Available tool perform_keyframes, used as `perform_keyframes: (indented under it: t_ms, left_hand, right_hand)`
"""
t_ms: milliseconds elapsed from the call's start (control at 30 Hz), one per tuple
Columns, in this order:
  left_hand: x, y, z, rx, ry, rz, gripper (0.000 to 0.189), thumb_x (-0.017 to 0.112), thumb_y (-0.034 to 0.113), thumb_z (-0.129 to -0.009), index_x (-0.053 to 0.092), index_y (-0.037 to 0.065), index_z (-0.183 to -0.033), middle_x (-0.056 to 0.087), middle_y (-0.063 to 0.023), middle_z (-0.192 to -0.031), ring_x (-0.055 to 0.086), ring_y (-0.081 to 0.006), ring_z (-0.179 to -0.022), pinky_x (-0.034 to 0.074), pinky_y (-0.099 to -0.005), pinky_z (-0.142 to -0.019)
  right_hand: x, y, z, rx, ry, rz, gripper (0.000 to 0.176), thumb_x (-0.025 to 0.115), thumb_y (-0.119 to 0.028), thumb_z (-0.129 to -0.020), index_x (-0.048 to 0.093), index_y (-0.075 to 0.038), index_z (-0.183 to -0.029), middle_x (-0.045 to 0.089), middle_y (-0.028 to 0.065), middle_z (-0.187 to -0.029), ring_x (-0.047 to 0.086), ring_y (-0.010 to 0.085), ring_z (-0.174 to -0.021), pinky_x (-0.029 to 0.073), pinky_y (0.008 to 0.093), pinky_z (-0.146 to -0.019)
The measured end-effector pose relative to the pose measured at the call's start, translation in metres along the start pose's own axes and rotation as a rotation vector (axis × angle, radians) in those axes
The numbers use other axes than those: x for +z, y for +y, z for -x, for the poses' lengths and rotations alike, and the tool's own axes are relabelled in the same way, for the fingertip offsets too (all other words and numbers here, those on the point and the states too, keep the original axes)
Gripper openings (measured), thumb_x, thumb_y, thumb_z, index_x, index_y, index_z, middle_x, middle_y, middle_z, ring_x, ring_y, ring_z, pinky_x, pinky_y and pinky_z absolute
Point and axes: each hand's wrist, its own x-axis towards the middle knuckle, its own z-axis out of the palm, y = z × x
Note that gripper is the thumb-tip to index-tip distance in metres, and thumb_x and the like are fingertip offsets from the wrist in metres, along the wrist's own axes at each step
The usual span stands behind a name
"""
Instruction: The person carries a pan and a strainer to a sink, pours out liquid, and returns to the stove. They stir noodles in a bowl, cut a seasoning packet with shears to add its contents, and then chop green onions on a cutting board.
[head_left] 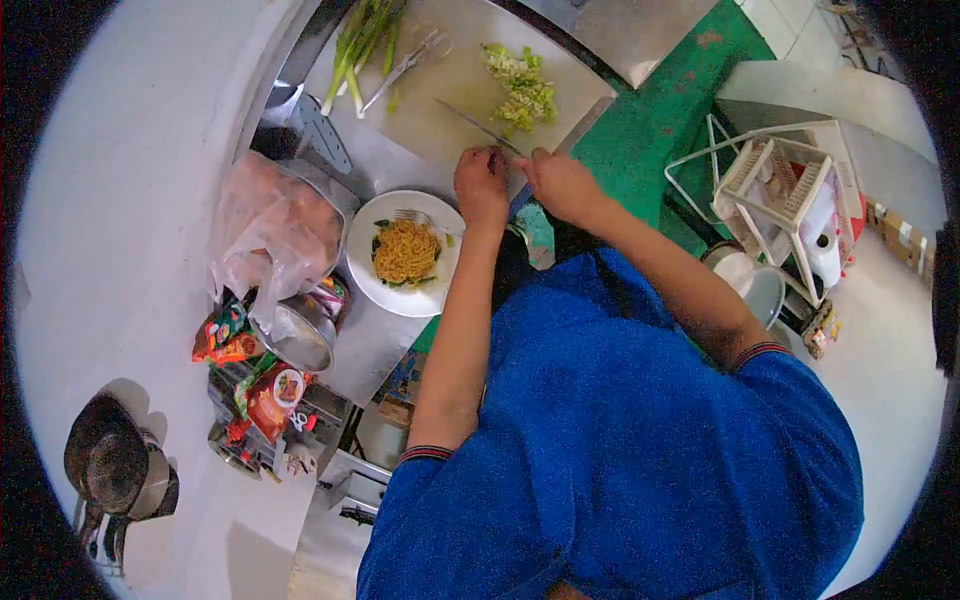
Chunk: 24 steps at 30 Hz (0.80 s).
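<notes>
My right hand [562, 187] grips a knife [478, 126] whose thin blade points up and left over the pale cutting board [425, 135]. Beside it, my left hand [482, 185] is closed at the board's near edge, with a small dark thing showing at its fingers that I cannot make out. Chopped green pieces [522, 85] lie in a heap above the knife. Whole spring onions [358, 50] rest at the board's upper left, next to a metal utensil [405, 68] resembling scissors. Left of my left forearm is a white plate [375, 292] of noodles [406, 252] with a fork.
A plastic bag [275, 225] with orange-brown contents, a metal bowl [298, 335] and food packets [272, 400] crowd the left side. Dark pans [108, 455] hang at lower left. A dish rack [785, 185] stands at right, beyond green floor [690, 110].
</notes>
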Motion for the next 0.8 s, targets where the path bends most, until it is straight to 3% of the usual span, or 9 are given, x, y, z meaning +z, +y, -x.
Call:
perform_keyframes:
  t_ms: [33,100,200,333,400,533,600,700,800]
  left_hand:
    - [0.001,0.0,0.0,-0.001,0.0,0.001,0.014,0.06,0.012,-0.082,0.068,0.001,-0.089,0.062,-0.0177,-0.089,0.06,-0.0363,-0.086,0.048,-0.0449,-0.076]
    - [0.002,-0.001,0.0,-0.023,0.015,-0.018,0.014,0.061,0.013,-0.082,0.068,0.002,-0.088,0.062,-0.018,-0.089,0.06,-0.0363,-0.085,0.048,-0.0449,-0.076]
    - [0.004,-0.003,0.001,0.008,0.04,-0.029,0.015,0.061,0.013,-0.082,0.068,0.001,-0.088,0.062,-0.0179,-0.088,0.06,-0.0364,-0.085,0.048,-0.0449,-0.077]
    - [0.006,-0.011,0.001,-0.008,-0.08,-0.053,0.022,0.064,0.02,-0.084,0.068,0.007,-0.102,0.063,-0.0163,-0.1,0.059,-0.0362,-0.093,0.045,-0.0474,-0.084]
    - [0.006,-0.007,0.001,0.045,0.056,-0.006,0.016,0.061,0.013,-0.082,0.068,0.001,-0.09,0.064,-0.0181,-0.088,0.061,-0.0368,-0.085,0.048,-0.0459,-0.077]
    - [0.005,-0.007,0.0,0.028,0.023,0.026,0.013,0.062,0.012,-0.083,0.067,0.001,-0.088,0.065,-0.0172,-0.086,0.062,-0.0364,-0.082,0.048,-0.0459,-0.078]
    - [-0.002,0.004,-0.001,-0.126,0.03,0.153,0.01,0.063,0.011,-0.083,0.061,0.002,-0.087,0.064,-0.0165,-0.08,0.063,-0.0358,-0.078,0.048,-0.0453,-0.075]
    - [-0.006,0.013,-0.001,-0.235,0.074,0.078,0.014,0.065,0.01,-0.083,0.055,0.003,-0.088,0.064,-0.0168,-0.078,0.064,-0.0351,-0.075,0.048,-0.0439,-0.07]
    - [-0.007,0.012,-0.001,-0.196,0.067,0.05,0.017,0.065,0.009,-0.082,0.051,0.004,-0.09,0.063,-0.0168,-0.075,0.064,-0.0347,-0.073,0.049,-0.0434,-0.066]
  right_hand:
    - [0.006,0.002,0.0,-0.001,-0.001,0.001,0.039,0.045,-0.035,-0.099,0.051,0.002,-0.087,0.061,0.0263,-0.067,0.062,0.0452,-0.065,0.05,0.0541,-0.057]
    - [0.022,0.004,0.002,0.201,-0.068,-0.084,0.039,0.045,-0.035,-0.099,0.052,0.002,-0.088,0.062,0.028,-0.072,0.063,0.0452,-0.068,0.05,0.0546,-0.058]
    - [0.033,0.004,0.002,0.239,-0.033,-0.118,0.04,0.044,-0.035,-0.099,0.052,0.002,-0.089,0.062,0.029,-0.074,0.063,0.045,-0.069,0.049,0.0549,-0.058]
    - [0.021,0.006,-0.007,0.028,0.005,-0.027,0.043,0.037,-0.036,-0.101,0.061,0.0,-0.093,0.064,0.0237,-0.083,0.065,0.0409,-0.07,0.053,0.0512,-0.064]
    - [0.013,0.005,-0.005,0.101,-0.023,-0.12,0.039,0.044,-0.034,-0.099,0.053,0.003,-0.089,0.061,0.0283,-0.072,0.062,0.0462,-0.07,0.049,0.0562,-0.063]
    - [0.012,0.006,0.008,0.069,-0.038,-0.091,0.04,0.045,-0.035,-0.099,0.053,0.003,-0.088,0.062,0.0286,-0.073,0.061,0.0471,-0.072,0.048,0.0567,-0.064]
    - [0.025,0.006,0.009,0.202,-0.035,-0.167,0.041,0.045,-0.035,-0.099,0.053,0.004,-0.088,0.062,0.0286,-0.073,0.061,0.0473,-0.072,0.048,0.0566,-0.064]
    - [0.036,0.007,0.01,0.237,-0.034,-0.126,0.04,0.046,-0.035,-0.098,0.053,0.003,-0.089,0.061,0.028,-0.071,0.061,0.0469,-0.07,0.048,0.0558,-0.062]
    - [0.046,0.005,0.006,0.286,0.012,-0.135,0.039,0.047,-0.035,-0.098,0.053,0.002,-0.089,0.061,0.027,-0.068,0.061,0.0465,-0.068,0.049,0.0549,-0.06]
